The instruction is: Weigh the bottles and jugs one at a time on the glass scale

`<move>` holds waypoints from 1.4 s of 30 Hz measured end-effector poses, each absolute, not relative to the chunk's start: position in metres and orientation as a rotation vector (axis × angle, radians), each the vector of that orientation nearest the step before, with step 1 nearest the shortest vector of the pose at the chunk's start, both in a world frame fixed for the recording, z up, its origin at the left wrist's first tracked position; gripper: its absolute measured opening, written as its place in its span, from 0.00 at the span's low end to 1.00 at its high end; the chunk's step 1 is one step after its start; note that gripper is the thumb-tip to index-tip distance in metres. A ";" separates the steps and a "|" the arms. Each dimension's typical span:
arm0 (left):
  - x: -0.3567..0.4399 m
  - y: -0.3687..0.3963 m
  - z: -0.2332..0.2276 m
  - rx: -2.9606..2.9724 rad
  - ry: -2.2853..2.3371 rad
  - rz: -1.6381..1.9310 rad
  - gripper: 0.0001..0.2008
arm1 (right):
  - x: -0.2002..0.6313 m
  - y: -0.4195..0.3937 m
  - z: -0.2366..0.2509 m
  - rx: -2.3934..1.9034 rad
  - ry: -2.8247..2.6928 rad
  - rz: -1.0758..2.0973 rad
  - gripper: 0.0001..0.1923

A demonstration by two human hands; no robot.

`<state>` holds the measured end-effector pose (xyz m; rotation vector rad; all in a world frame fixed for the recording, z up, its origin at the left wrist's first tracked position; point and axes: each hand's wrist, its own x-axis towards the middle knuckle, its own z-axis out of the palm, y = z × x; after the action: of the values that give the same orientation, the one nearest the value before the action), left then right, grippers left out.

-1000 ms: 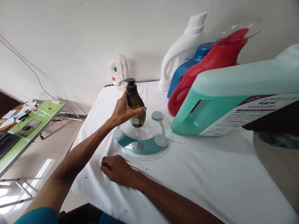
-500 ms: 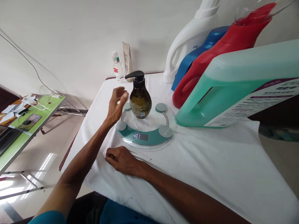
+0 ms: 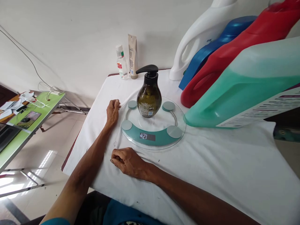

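Note:
A dark brown pump bottle (image 3: pixel 149 98) with a black pump head stands upright on the middle of a round glass scale (image 3: pixel 153 141), whose display shows digits. My left hand (image 3: pixel 112 111) lies flat on the white cloth just left of the scale's rim, holding nothing. My right hand (image 3: pixel 127 162) rests on the cloth in front of the scale, fingers curled in, with nothing in it.
Large jugs stand at the right: a teal one (image 3: pixel 246 90), a red one (image 3: pixel 225 59), a blue one (image 3: pixel 211 47) and a white one (image 3: pixel 199 34). A small clear bottle (image 3: pixel 121 62) and a tube (image 3: pixel 132 56) stand by the wall. A green table (image 3: pixel 25 122) is at the left.
My left hand let go of the pump bottle on the scale, drew back to the left and came down flat on the cloth. The scale's reading changed.

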<state>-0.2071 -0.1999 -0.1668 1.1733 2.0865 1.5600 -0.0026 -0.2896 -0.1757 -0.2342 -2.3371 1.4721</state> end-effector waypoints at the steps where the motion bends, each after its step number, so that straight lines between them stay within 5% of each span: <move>1: -0.207 -0.200 -0.166 1.181 2.086 1.552 0.23 | -0.003 -0.290 -0.176 -0.231 -2.336 1.478 0.18; 42: -0.200 -0.206 -0.155 1.302 2.171 1.421 0.12 | 0.000 -0.291 -0.176 -0.222 -2.395 1.439 0.16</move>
<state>-0.2000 -0.2065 -0.1555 1.3023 2.1708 1.4210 -0.0002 -0.2915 -0.1765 -0.2219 -2.3954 1.4392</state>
